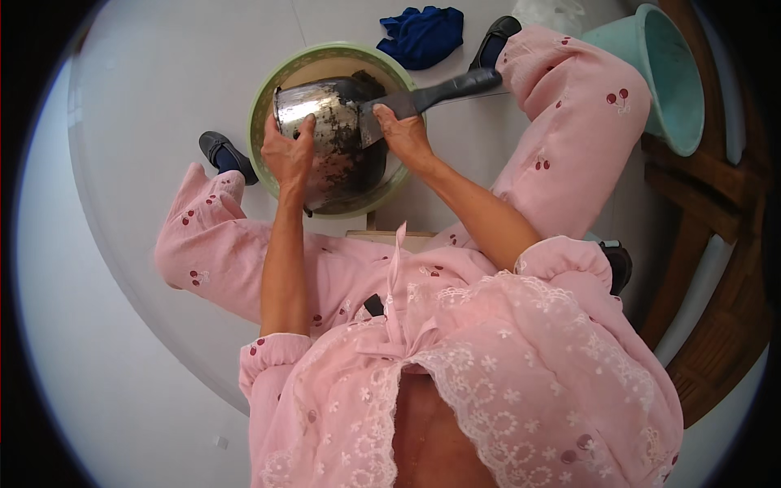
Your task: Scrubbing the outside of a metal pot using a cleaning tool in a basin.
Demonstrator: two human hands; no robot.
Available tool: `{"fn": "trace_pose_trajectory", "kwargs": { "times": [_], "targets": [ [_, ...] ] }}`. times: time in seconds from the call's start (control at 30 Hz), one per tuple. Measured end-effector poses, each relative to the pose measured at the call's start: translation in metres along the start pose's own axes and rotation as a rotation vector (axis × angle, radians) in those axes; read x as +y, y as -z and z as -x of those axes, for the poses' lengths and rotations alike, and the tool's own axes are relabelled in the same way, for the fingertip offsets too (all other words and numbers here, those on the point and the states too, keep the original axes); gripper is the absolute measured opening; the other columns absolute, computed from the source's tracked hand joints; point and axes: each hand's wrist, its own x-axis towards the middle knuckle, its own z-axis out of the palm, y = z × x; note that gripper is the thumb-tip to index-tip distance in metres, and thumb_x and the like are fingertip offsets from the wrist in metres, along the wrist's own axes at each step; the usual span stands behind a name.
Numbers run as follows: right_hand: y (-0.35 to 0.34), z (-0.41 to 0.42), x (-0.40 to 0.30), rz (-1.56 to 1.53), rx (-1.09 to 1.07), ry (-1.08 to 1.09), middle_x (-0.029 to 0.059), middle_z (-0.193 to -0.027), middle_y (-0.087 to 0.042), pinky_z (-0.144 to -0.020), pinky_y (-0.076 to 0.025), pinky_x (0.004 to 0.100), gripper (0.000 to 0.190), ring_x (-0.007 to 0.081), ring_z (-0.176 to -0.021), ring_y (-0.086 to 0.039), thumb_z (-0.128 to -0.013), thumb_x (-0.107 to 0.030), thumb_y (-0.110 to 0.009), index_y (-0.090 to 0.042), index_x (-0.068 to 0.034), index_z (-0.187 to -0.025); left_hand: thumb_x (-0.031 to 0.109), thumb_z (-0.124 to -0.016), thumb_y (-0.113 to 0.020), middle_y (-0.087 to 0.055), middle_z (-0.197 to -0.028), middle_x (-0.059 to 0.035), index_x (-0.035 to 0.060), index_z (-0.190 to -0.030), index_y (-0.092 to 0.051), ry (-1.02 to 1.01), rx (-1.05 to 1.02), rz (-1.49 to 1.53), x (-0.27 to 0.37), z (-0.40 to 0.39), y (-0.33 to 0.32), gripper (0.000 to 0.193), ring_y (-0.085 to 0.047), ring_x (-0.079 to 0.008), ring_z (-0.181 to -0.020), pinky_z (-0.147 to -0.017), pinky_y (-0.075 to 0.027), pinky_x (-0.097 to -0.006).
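A metal pot [332, 131], shiny near its rim and coated with black burnt patches toward its base, lies on its side in a green plastic basin [259, 97]. My left hand [288, 152] grips the pot by its rim end, thumb on the outer wall and fingers hidden inside. In my right hand [404, 135] is a putty knife [399, 105] with a wide flat blade and a dark handle. Its blade edge rests against the blackened part of the pot wall. The handle points away to the upper right.
A crumpled blue cloth [424, 36] lies on the pale floor beyond the basin. At the right, a tilted turquoise bucket [671, 85] stands beside brown wooden furniture [701, 195]. A clear plastic bag [552, 15] sits near my right shoe [497, 39]. My legs flank the basin.
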Motion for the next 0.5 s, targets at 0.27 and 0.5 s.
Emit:
{"fn": "trace_pose_trajectory", "kwargs": {
  "times": [0.27,0.5],
  "targets": [
    [0.007,0.003,0.01,0.179,-0.059,-0.019,0.0096,-0.069,-0.058,-0.063,-0.045,0.0349,0.018,0.0197,-0.065,-0.056,-0.079,-0.016,-0.057,-0.056,0.002,-0.079,0.028,-0.066,-0.069,-0.064,-0.086,-0.0164,-0.0002,-0.099,-0.057,-0.002,-0.015,-0.015,0.001,-0.002,-0.004,0.045,-0.062,-0.0305,-0.08,-0.075,-0.046,-0.0352],
    [-0.001,0.001,-0.002,0.272,-0.095,-0.02,0.002,-0.068,-0.055,-0.061,-0.042,0.0294,0.017,0.0108,-0.065,-0.049,-0.083,-0.015,-0.054,-0.056,0.0,-0.077,0.029,-0.066,-0.069,-0.063,-0.083,-0.0186,0.0011,-0.096,-0.057,-0.025,-0.055,-0.008,0.006,0.003,-0.002,0.042,-0.062,-0.0335,-0.079,-0.072,-0.046,-0.0373]
  ]
}}
